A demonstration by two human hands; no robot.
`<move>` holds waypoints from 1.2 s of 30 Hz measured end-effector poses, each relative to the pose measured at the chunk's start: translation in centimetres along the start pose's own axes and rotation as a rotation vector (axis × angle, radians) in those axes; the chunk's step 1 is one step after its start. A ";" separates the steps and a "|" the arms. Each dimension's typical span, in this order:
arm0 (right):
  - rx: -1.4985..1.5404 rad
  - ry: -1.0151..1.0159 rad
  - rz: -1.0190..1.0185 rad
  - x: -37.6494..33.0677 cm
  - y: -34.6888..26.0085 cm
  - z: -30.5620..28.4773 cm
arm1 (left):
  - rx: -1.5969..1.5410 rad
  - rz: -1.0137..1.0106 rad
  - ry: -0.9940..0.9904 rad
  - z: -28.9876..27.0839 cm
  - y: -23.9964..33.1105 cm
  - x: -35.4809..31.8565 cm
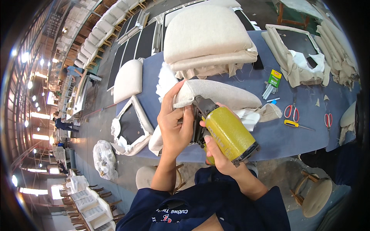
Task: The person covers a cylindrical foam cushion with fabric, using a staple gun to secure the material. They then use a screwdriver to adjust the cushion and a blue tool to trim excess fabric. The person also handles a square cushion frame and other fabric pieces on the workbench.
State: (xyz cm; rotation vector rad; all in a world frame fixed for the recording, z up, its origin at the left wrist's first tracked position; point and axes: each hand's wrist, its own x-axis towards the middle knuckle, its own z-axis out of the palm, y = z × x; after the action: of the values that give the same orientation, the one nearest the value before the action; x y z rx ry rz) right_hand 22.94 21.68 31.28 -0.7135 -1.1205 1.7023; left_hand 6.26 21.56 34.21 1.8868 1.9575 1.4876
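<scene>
My right hand [220, 157] is wrapped round the grip of a yellow-green staple gun [230, 130]. The gun's dark nose rests at or very near the corner of a beige upholstered cushion [219, 90], which is tilted on the table. My left hand [174, 129] pinches the fabric at that same corner, thumb and fingers pressed together just left of the nose. White padding [249, 118] and loose cloth show along the cushion's lower right edge. The gun body hides part of the cushion and most of the right fingers.
On the blue-covered table [300, 104] lie red-handled scissors [291, 112], a second pair [328, 120], a yellow screwdriver [291, 123] and a green-yellow box [274, 78] beside staple strips. Stacked cushions [206, 36] stand behind; padded frames [135, 119] sit left. A stool [317, 196] stands right.
</scene>
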 end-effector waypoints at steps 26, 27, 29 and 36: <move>0.040 -0.004 0.150 -2.6 -3.1 1.0 | -0.132 -0.038 -0.125 -1.9 2.3 -1.9; 0.064 0.001 0.182 -3.0 -3.4 1.2 | -0.120 -0.035 -0.149 -2.2 2.5 -2.1; 0.056 -0.029 0.214 -3.4 -3.7 1.2 | -0.139 -0.022 -0.151 -2.5 2.6 -2.6; 0.124 -0.059 0.372 -4.7 -5.3 1.0 | -0.267 -0.071 -0.068 -2.3 3.3 -4.7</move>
State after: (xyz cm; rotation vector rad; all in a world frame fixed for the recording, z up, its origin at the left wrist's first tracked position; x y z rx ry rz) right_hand 26.00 17.70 36.37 -0.8351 -0.9525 2.0977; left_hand 8.61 15.84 34.91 1.7149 1.6810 1.5527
